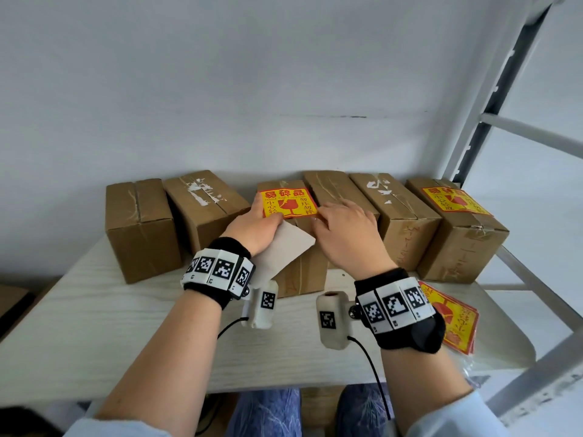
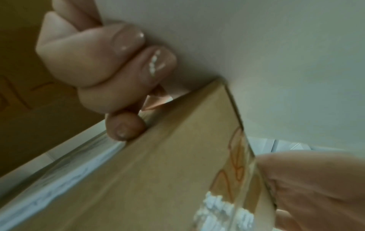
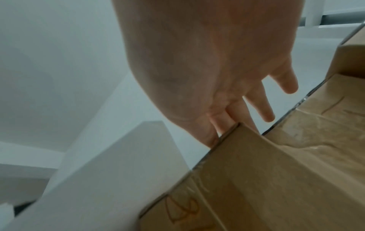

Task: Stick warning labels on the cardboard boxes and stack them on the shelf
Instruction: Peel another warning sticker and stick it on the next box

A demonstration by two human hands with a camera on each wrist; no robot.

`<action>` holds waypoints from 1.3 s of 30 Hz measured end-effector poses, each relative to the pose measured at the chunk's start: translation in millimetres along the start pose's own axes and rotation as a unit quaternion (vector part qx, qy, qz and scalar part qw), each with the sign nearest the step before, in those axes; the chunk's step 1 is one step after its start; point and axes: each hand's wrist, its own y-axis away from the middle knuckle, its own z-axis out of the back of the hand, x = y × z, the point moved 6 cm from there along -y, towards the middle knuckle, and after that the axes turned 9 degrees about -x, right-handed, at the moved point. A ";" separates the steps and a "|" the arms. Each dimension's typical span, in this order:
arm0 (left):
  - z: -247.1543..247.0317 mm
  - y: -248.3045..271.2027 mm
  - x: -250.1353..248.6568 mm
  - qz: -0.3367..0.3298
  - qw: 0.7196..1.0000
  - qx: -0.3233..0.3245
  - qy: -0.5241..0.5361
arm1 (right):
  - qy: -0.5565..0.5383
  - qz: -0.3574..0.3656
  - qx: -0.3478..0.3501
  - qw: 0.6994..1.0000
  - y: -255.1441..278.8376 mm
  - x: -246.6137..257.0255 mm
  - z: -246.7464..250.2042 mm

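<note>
A pale wood-grain desk [image 1: 94, 326] stands against a white wall [image 1: 252, 74], with a grey shelf frame [image 1: 492, 121] at 2 o'clock. Six boxes line the back; the middle box [image 1: 303, 263] carries a red-and-yellow label [image 1: 287, 201]. The left hand [image 1: 255, 228] grips a backing sheet [image 1: 284, 250]; the right hand [image 1: 347, 234] presses the label with flat fingers. Spare labels [image 1: 457, 320] at 4 o'clock lie partly hidden by the wrist.

**Boxes crowd the back, front lies open**

Six boxes [image 1: 394, 216] line the wall, nearly touching, with narrow gaps between them. The table [image 1: 110, 326] in front of them is bare at left; a label stack [image 1: 457, 320] occupies the right. A shelf frame [image 1: 492, 127] blocks the right side.
</note>
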 end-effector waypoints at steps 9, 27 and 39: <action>3.8 27.9 1.5 0.022 0.998 -0.034 0.037 | -0.071 -0.062 -0.054 0.994 22.2 1.2 2.5; 27.7 97.5 -165.4 -0.234 0.952 -0.139 0.138 | -0.362 -0.091 -0.387 0.843 44.1 -55.1 144.5; -90.7 68.0 -282.4 -0.313 0.944 -0.036 0.095 | -0.252 -0.206 -0.405 0.854 14.8 -197.2 179.3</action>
